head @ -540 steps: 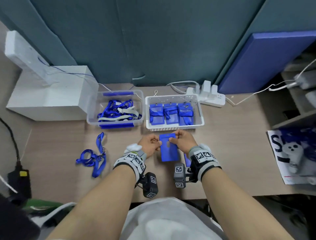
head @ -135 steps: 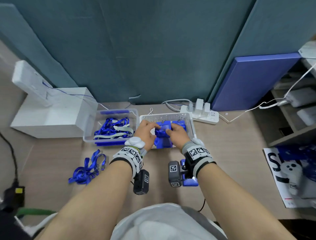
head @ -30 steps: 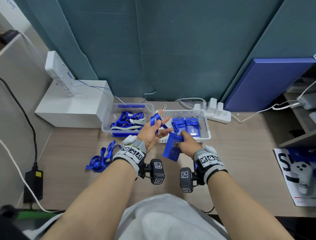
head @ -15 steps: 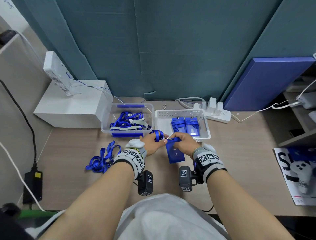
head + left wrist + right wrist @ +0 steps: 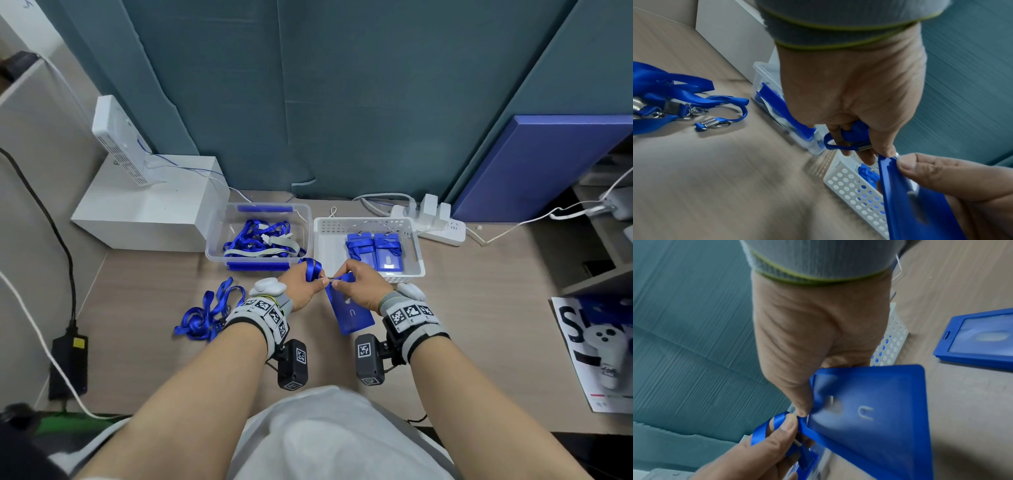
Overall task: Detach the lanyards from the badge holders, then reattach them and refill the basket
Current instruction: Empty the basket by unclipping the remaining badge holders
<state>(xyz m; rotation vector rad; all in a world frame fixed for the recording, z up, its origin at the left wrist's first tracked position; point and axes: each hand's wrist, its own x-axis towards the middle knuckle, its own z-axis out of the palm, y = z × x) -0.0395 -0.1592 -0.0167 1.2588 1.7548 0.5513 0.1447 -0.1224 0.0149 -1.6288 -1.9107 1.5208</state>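
While left hand [image 5: 303, 286] grips lanyard [image 5: 312, 269], right hand [image 5: 359, 286] fingers pinch badge holder [image 5: 349, 311], clip seemingly attached.

text: large black "S" on white printed sheet [image 5: 579, 337] at table right edge | raised "U" mark on blue plastic badge holder [image 5: 875, 423] | rest unreadable
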